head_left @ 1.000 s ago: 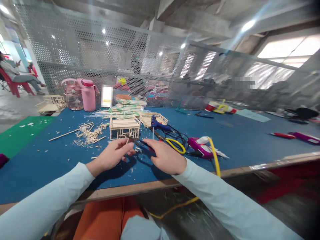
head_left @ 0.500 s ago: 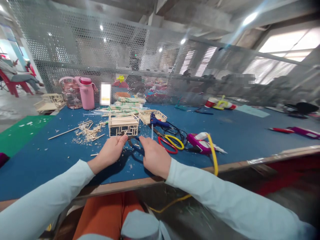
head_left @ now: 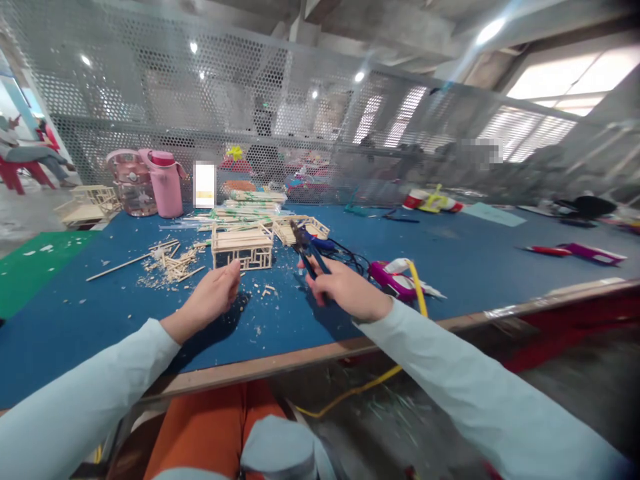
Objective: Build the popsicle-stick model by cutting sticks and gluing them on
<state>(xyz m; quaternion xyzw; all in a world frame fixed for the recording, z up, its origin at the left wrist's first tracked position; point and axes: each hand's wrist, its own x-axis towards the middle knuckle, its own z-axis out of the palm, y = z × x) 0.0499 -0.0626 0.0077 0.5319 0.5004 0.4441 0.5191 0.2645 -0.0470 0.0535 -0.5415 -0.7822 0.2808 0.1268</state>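
Observation:
Blue-handled cutting pliers point(head_left: 313, 253) are in my right hand point(head_left: 345, 288), jaws tilted up and away from me. My left hand point(head_left: 213, 297) is closed, thumb against the fingers; whatever is between them is too small to make out. Just beyond it a small frame model of wooden sticks point(head_left: 242, 248) stands on the blue table point(head_left: 210, 347). Small cut stick pieces point(head_left: 266, 291) lie between my hands. Behind the pliers are a second stick model point(head_left: 285, 231) and a blue glue gun point(head_left: 323, 243), partly covered.
A heap of stick offcuts point(head_left: 175, 263) lies left of the model. Packs of sticks point(head_left: 250, 207), a pink flask point(head_left: 167, 185) and a clear bottle point(head_left: 136, 190) are at the back left. A purple-and-white tool point(head_left: 393, 280) with a yellow cable lies to the right.
My right hand has moved right and raised the pliers away from my left fingertips, jaws now pointing up. Small pieces now show between the hands. The red-and-yellow scissors are now hidden.

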